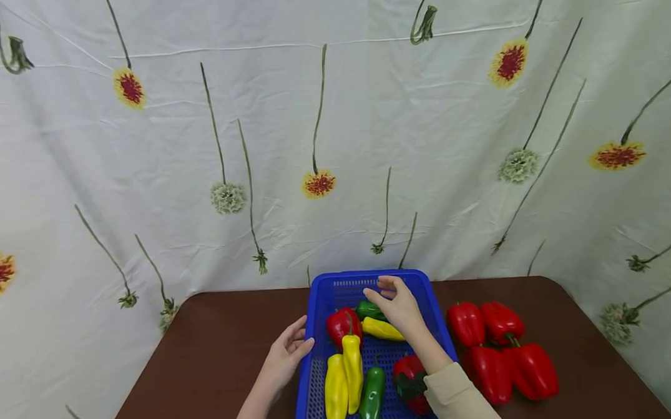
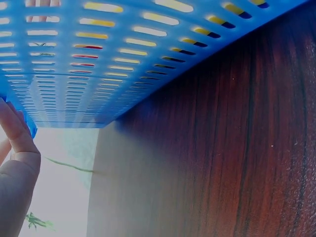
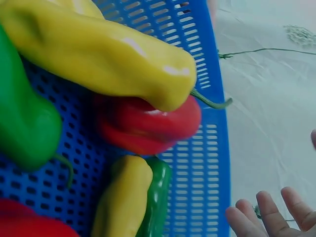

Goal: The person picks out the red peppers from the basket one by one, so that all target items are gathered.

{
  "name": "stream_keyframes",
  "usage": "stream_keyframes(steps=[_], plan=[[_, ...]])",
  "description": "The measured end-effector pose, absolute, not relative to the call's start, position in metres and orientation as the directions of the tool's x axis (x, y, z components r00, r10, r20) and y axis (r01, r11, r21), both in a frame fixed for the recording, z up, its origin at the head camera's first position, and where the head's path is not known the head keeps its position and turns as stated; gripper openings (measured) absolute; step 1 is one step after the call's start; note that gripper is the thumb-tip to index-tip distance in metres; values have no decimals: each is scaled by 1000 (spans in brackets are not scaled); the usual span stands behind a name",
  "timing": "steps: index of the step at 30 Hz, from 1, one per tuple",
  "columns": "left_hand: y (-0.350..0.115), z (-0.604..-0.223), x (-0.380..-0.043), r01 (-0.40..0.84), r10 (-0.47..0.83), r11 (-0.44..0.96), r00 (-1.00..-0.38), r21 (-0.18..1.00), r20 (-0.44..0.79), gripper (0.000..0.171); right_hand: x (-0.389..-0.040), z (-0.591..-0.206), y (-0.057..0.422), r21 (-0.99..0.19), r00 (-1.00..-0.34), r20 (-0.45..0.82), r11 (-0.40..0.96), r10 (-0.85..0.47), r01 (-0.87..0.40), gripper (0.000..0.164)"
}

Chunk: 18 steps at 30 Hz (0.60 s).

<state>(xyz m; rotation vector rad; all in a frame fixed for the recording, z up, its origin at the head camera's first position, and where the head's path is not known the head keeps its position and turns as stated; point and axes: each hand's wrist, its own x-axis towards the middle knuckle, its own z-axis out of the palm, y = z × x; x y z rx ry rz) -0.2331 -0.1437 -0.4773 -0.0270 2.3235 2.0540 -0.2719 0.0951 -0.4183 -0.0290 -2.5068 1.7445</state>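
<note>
My right hand (image 1: 394, 304) is held over the far part of a blue basket (image 1: 366, 275), fingers apart and nothing in them; its fingers (image 3: 269, 210) show spread in the right wrist view. Below it lie a green pepper (image 1: 370, 310) and a yellow pepper (image 1: 382, 330). At the basket's left rim my left hand (image 1: 285, 355) rests with thumb and fingertips on the edge. Inside, a red bell pepper (image 1: 340, 325) sits behind two long yellow peppers (image 1: 336, 391). A long green pepper (image 1: 372, 398) lies beside them, and another red pepper (image 1: 407, 369) is partly hidden by the right forearm.
Several red bell peppers (image 1: 491, 371) stand in a cluster on the brown table (image 1: 223, 345), right of the basket. A white cloth (image 1: 286, 111) printed with flowers hangs behind the table. The basket's slotted side wall (image 2: 118, 54) fills the upper left wrist view.
</note>
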Motion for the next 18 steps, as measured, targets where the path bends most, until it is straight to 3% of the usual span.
stream_keyframes(steps=[18], plan=[[-144, -479, -233, -26, 17, 124, -999, 992, -28, 56, -282, -443, 63, -881, -1000, 18, 472, -9, -21, 59]])
